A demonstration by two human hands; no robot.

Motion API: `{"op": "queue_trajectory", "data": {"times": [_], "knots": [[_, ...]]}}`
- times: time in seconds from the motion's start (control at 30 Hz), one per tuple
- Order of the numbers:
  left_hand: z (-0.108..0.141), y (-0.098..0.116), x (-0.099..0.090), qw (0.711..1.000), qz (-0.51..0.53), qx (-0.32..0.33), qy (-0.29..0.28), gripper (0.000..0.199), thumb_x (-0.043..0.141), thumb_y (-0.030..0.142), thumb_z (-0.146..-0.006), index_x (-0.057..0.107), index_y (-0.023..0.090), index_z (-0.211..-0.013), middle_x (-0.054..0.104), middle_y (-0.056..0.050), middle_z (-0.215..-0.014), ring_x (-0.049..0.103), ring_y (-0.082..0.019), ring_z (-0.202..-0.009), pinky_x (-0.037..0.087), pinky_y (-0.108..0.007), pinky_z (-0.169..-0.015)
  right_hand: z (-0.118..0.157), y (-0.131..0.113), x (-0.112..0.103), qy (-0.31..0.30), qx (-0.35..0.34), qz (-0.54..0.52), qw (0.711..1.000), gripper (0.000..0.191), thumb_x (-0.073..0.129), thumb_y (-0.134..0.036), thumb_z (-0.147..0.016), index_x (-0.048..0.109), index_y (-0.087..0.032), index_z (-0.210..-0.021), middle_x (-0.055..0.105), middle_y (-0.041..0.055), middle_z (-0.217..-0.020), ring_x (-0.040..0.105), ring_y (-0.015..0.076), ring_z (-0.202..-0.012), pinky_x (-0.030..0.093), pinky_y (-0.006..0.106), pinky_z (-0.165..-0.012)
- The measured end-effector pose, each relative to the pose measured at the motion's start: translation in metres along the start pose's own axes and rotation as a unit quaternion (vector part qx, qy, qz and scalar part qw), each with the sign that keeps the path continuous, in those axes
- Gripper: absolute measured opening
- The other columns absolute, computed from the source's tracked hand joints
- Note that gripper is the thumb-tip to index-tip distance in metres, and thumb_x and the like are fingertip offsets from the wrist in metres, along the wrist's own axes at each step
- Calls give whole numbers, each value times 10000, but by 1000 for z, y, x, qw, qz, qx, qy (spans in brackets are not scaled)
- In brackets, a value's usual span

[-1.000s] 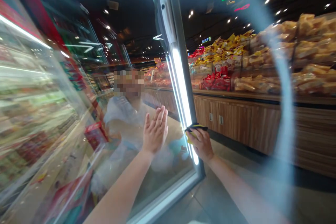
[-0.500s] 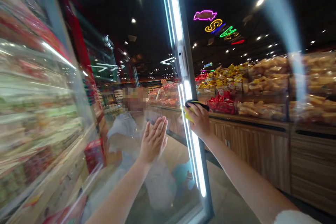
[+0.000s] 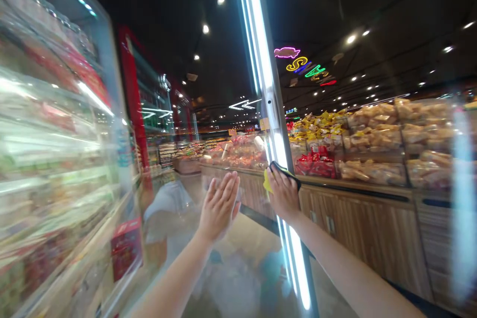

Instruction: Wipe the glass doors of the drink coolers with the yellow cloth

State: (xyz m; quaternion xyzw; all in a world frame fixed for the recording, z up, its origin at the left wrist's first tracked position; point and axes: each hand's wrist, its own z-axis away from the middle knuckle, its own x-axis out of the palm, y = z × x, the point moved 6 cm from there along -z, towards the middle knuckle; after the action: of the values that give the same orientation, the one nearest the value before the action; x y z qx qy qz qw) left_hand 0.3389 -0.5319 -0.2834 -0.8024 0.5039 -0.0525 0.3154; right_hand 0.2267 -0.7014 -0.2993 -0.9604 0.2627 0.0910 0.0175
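My left hand (image 3: 219, 203) lies flat against the glass door (image 3: 238, 268), its fingers stretched out and holding nothing. My right hand (image 3: 285, 194) grips a yellow and dark cloth (image 3: 267, 181) at the door's lit edge frame (image 3: 263, 49), below a metal handle-like part (image 3: 274, 112). Fingers cover part of the cloth. The pane mirrors a person in light clothing (image 3: 169, 203), seen faintly beside my left forearm.
Blurred lit shelves (image 3: 48, 169) full of packaged goods stand on the left, with a red box (image 3: 126, 248) low down. To the right runs a wooden counter (image 3: 357, 228) topped with bins of bagged snacks (image 3: 372, 144). Neon signs (image 3: 298, 63) hang behind.
The lit door edge has shifted right against the background, and my right hand with the cloth has moved along with it. My left hand stays flat on the glass.
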Motion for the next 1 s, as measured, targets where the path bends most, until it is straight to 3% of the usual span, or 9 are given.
{"op": "queue_trajectory", "data": {"times": [0.1, 0.17, 0.23, 0.37, 0.43, 0.67, 0.8, 0.87, 1.0], "knots": [[-10, -8, -4, 1000, 1, 1, 11, 772, 484, 293, -1006, 44, 197, -1634, 392, -102, -1614, 341, -251, -1514, 55, -505, -1300, -75, 7, -3, 10, 40, 4, 999, 666, 487, -149, -912, 360, -185, -1565, 504, 158, -1549, 501, 309, -1340, 379, 466, -1008], [-14, -12, -4, 1000, 1, -2, 18, 786, 497, 286, -1000, 43, 188, -1634, 372, -105, -1624, 332, -249, -1519, 64, -496, -1303, -108, 9, -7, 30, 63, 1, 998, 662, 506, -188, -909, 374, -159, -1557, 507, 175, -1542, 519, 327, -1311, 391, 475, -1005], [-13, -14, -3, 1000, 3, -5, 24, 791, 501, 289, -998, 46, 167, -1633, 355, -113, -1631, 318, -246, -1524, 68, -475, -1307, -103, 8, -7, 44, 65, -5, 997, 667, 518, -188, -895, 391, -161, -1549, 518, 168, -1535, 535, 324, -1290, 402, 472, -996], [-1, -10, 0, 999, 11, 18, 34, 784, 488, 268, -1004, 34, 152, -1632, 353, -102, -1631, 293, -238, -1532, 45, -458, -1312, -37, -3, 5, 27, 3, -26, 999, 707, 487, -94, -846, 405, -197, -1541, 526, 117, -1539, 529, 276, -1333, 417, 448, -1015], [1, -8, 1, 999, 20, 31, 38, 780, 483, 252, -1003, 30, 149, -1631, 350, -100, -1632, 283, -234, -1536, 36, -460, -1314, -25, -5, 9, 27, -17, -41, 999, 722, 463, -66, -838, 400, -201, -1545, 521, 110, -1542, 509, 260, -1369, 425, 442, -1046], [-33, -16, 1, 997, 67, 23, 43, 722, 444, 212, -1003, 97, 104, -1627, 345, -114, -1629, 230, -222, -1549, 19, -459, -1319, -96, 4, 4, 115, 29, -95, 988, 726, 438, -130, -921, 229, -194, -1613, 490, 149, -1545, 452, 263, -1443, 431, 507, -1158], [-60, -30, -5, 997, 64, 22, 38, 699, 440, 215, -996, 153, 60, -1615, 351, -123, -1622, 205, -233, -1555, -3, -460, -1320, -137, -9, -3, 100, 1, -138, 985, 715, 440, -154, -960, 197, -245, -1626, 478, 123, -1558, 437, 258, -1460, 425, 502, -1182], [-72, -38, -9, 997, 60, 17, 35, 687, 427, 195, -988, 173, 70, -1614, 361, -111, -1618, 205, -226, -1555, -6, -462, -1321, -157, -13, -10, 112, 27, -139, 983, 728, 441, -158, -967, 165, -237, -1636, 464, 128, -1568, 418, 264, -1474, 410, 509, -1196], [-88, -55, -18, 997, 62, 6, 35, 695, 440, 201, -984, 178, 83, -1616, 391, -106, -1603, 193, -223, -1559, 18, -473, -1322, -176, -28, -20, 85, 21, -140, 986, 776, 434, -103, -924, 159, -210, -1642, 435, 127, -1595, 390, 258, -1492, 406, 501, -1202]]}}
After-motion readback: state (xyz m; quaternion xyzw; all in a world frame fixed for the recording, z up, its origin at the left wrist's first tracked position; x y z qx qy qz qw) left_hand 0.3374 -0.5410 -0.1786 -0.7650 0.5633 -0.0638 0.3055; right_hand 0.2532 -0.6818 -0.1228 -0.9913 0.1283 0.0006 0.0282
